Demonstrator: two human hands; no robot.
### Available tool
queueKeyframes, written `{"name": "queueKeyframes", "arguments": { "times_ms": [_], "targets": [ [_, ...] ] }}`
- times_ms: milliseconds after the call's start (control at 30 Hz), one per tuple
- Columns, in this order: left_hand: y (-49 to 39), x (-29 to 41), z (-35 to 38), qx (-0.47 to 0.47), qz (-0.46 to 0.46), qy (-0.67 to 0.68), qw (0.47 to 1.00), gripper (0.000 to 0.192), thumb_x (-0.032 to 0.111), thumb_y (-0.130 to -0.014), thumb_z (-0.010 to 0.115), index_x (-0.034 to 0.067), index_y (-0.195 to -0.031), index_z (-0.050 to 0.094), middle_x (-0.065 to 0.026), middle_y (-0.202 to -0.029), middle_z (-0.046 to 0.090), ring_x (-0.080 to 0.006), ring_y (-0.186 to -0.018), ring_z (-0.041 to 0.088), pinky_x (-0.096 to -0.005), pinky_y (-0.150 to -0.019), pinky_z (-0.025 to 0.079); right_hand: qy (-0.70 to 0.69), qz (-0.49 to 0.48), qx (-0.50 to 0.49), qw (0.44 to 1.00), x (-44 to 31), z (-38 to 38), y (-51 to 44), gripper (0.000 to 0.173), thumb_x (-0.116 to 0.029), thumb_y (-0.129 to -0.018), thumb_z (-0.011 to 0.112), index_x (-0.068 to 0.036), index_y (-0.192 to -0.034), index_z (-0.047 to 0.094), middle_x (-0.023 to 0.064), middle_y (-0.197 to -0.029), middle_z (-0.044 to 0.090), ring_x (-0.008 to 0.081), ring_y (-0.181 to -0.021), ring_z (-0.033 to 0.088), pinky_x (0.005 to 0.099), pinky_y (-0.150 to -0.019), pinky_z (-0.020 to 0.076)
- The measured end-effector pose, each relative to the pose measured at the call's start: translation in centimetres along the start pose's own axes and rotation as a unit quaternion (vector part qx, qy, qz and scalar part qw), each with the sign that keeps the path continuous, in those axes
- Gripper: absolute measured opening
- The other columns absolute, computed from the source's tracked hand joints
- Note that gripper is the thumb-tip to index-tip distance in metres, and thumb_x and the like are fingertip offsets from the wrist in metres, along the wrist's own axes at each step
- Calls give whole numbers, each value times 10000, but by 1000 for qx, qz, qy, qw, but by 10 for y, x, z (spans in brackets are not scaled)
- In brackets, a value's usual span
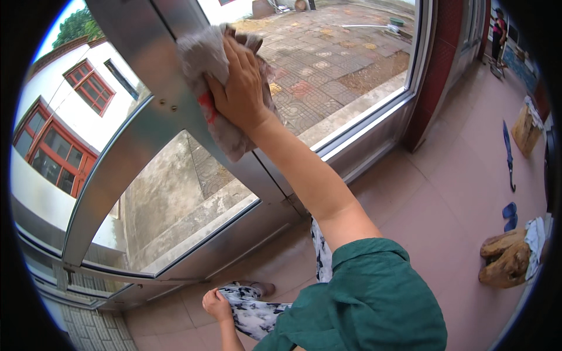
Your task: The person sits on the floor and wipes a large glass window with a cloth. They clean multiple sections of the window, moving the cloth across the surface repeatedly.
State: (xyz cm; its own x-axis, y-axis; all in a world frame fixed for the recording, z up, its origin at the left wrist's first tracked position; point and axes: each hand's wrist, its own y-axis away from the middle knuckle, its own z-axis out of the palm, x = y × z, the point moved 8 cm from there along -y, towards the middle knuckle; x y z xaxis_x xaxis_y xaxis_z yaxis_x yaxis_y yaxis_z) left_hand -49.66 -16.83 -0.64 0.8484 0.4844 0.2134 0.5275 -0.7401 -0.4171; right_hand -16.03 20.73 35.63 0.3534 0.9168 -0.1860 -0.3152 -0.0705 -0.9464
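Note:
My right hand (pixel 241 83) grips a grey-brown cleaning cloth (pixel 204 48) with a red patch, pressed against the metal frame (pixel 147 66) of a glazed door. Part of the cloth hangs below my wrist, over the edge of the frame. My left hand (pixel 216 303) is low beside my patterned trouser leg, its fingers loosely curled, and no object shows in it. Below the cloth lies a glass pane (pixel 162 206) with a curved upper edge. To the right is a larger glass pane (pixel 325 57), through which a paved courtyard shows.
Pinkish floor tiles (pixel 421 210) extend to the right. Along that side are a wooden stump (pixel 505 259) with a pale cloth, blue slippers (pixel 509 216), a folded umbrella (pixel 508 153) and another stump (pixel 526 131). A person (pixel 498 35) stands at the far end. A dark red post (pixel 439 79) borders the window.

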Motion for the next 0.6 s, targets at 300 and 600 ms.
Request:
{"name": "queueKeyframes", "arguments": {
  "times_ms": [300,600],
  "targets": [
    [-16,30,5,-54,8,19,998,82,120,-887,615,72,-908,679,-110,-927,672,-301,-956,621,-441,-899,466,6,110,-141,984,63,-81,244,550,-31,-729,718,-84,-1235,509,156,-1249,555,382,-1111,543,449,-980,436],
    [-33,76,23,-82,74,8,994,66,108,-878,617,62,-885,664,-105,-905,671,-314,-950,618,-438,-905,461,64,14,-489,870,105,-139,338,517,-191,-724,722,-151,-1208,547,58,-1256,561,260,-1128,555,390,-971,413]
  ]
}}
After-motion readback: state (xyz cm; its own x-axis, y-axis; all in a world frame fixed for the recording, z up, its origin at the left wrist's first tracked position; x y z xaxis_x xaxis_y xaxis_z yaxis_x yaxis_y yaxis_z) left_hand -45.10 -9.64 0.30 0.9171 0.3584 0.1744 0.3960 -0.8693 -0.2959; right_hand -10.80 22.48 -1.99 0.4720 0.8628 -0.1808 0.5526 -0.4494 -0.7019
